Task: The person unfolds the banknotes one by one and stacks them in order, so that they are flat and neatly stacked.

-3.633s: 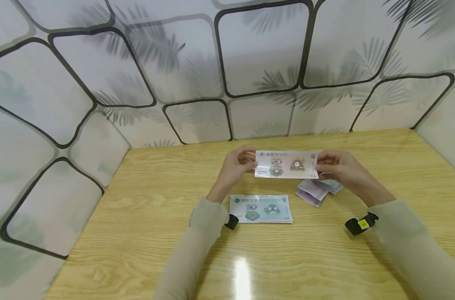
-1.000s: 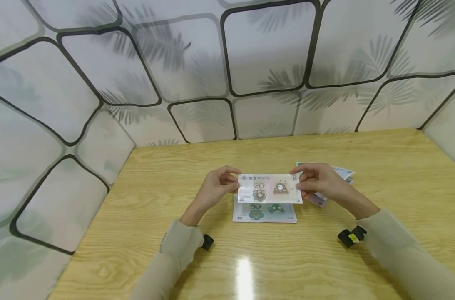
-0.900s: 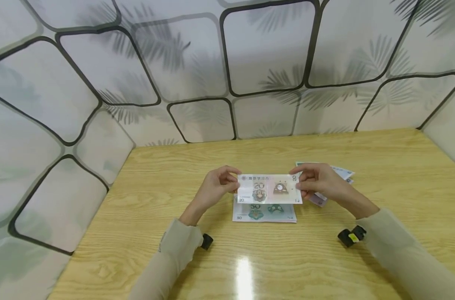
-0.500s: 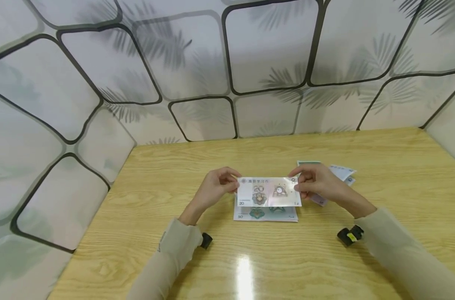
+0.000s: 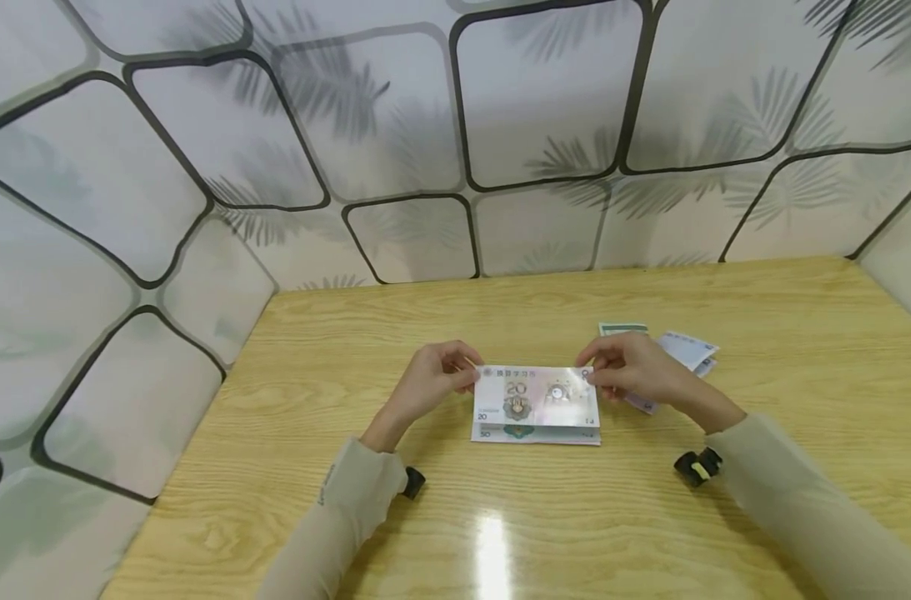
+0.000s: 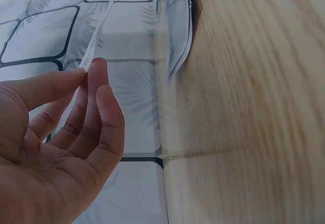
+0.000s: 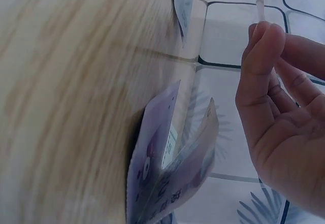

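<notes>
High head view, facing forward-down, sideways wrist views close by the hands (image 5: 432,380), all sharing tabletop (image 5: 590,525)

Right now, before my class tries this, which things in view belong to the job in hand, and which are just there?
Belong to the job:
20 note, pinched at each end by fingers
50 note, partly hidden behind it
Folded notes, probably, lying apart to the right

Just there:
Table
Wall
Wrist cameras, worn

Indoors, exact kind of room unclear: wood-grain tabletop (image 5: 590,525) against walls (image 5: 545,108) with leaf prints (image 5: 335,92) and dark rounded outlines (image 5: 633,83).
</notes>
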`<action>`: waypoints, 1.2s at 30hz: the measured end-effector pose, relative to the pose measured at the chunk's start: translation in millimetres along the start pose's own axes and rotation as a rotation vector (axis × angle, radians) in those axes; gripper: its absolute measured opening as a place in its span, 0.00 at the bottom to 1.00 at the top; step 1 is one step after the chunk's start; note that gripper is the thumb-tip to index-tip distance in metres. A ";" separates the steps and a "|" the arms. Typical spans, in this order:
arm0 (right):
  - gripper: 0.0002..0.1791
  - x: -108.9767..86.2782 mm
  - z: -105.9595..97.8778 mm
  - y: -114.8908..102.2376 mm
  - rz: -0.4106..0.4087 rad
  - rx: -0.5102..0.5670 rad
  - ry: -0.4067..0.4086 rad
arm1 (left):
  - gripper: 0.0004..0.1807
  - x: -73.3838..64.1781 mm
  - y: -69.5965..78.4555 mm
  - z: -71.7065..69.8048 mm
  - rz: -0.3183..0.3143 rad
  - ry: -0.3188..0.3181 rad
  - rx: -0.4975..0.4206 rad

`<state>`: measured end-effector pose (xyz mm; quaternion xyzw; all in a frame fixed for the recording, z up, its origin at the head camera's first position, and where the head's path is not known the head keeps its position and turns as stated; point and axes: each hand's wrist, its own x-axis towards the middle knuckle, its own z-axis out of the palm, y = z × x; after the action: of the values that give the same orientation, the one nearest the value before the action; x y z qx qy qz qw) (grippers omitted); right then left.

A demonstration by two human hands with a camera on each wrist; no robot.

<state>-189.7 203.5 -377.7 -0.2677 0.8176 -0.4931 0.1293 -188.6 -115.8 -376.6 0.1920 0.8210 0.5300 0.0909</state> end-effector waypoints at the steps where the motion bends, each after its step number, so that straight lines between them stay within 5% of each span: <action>1: 0.08 0.1 -0.2 -0.1 -0.001 -0.005 -0.007 | 0.06 0.6 0.0 0.5 -0.009 -0.002 0.007; 12: 0.06 4.6 1.2 -1.0 0.028 -0.070 -0.053 | 0.05 1.2 -0.8 2.7 -0.102 -0.053 0.074; 31: 0.06 7.1 8.2 3.1 0.082 -0.105 -0.092 | 0.05 3.5 -3.1 6.6 -0.133 -0.097 0.095; 36: 0.06 5.5 7.4 -3.9 0.092 -0.128 -0.075 | 0.04 1.7 -1.2 5.7 -0.140 -0.081 0.170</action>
<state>-189.4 193.4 -377.5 -0.2558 0.8534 -0.4232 0.1648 -188.3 -110.7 -380.0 0.1627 0.8700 0.4425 0.1441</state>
